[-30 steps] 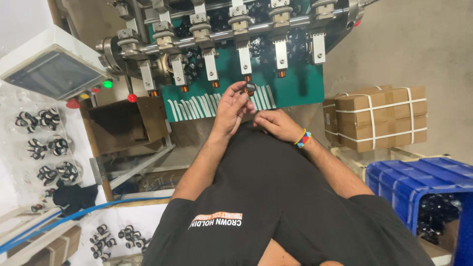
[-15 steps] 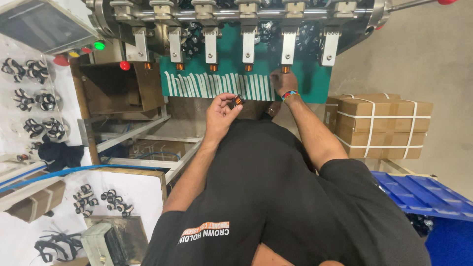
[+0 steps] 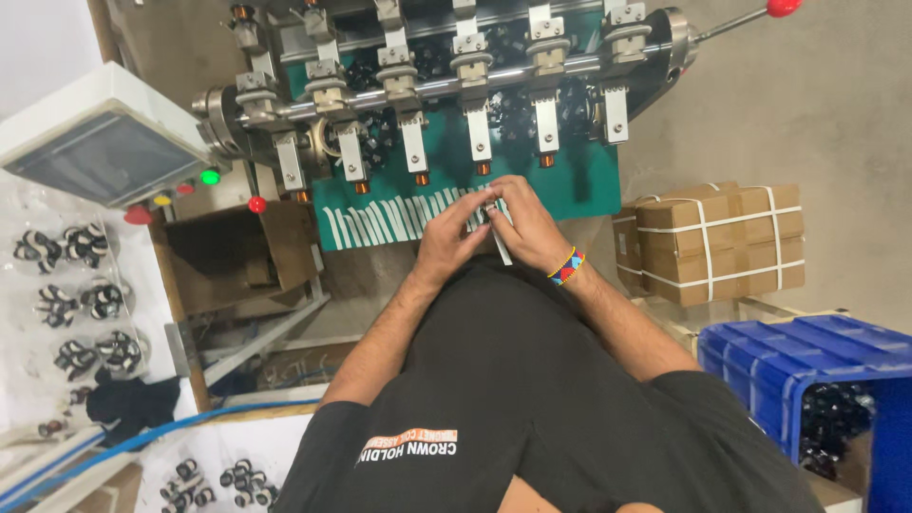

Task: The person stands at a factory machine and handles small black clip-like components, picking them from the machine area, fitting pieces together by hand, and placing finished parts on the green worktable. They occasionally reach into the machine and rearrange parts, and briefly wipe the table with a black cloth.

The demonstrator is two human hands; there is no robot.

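Both hands meet at the green winding machine (image 3: 570,180).
Our left hand (image 3: 454,242) and right hand (image 3: 527,220) pinch a thin white strip (image 3: 499,242) together; its long axis runs from the machine's strip row back toward us.

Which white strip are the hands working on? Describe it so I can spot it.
Find the green machine panel under the row of metal spindles. Along its lower edge lies a row of white strips. The one meant is the single strip pinched between the left hand and right hand, hanging below the row.
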